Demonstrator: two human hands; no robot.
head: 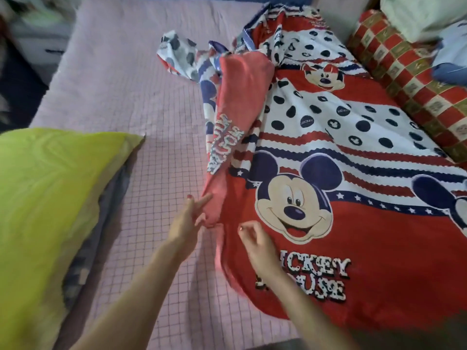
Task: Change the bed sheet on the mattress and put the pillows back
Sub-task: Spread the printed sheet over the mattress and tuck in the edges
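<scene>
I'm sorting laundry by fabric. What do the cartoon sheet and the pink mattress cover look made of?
Cartoon sheet: thin woven cloth, probably cotton or a blend, matte; it folds and bunches softly. Pink mattress cover: thicker quilted fabric, matte; a stitched grid shows across it.

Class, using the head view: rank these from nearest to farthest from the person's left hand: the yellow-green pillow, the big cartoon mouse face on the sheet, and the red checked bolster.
1. Big cartoon mouse face, printed on the sheet just right of the left hand.
2. Yellow-green pillow, on the left.
3. Red checked bolster, far upper right.
</scene>
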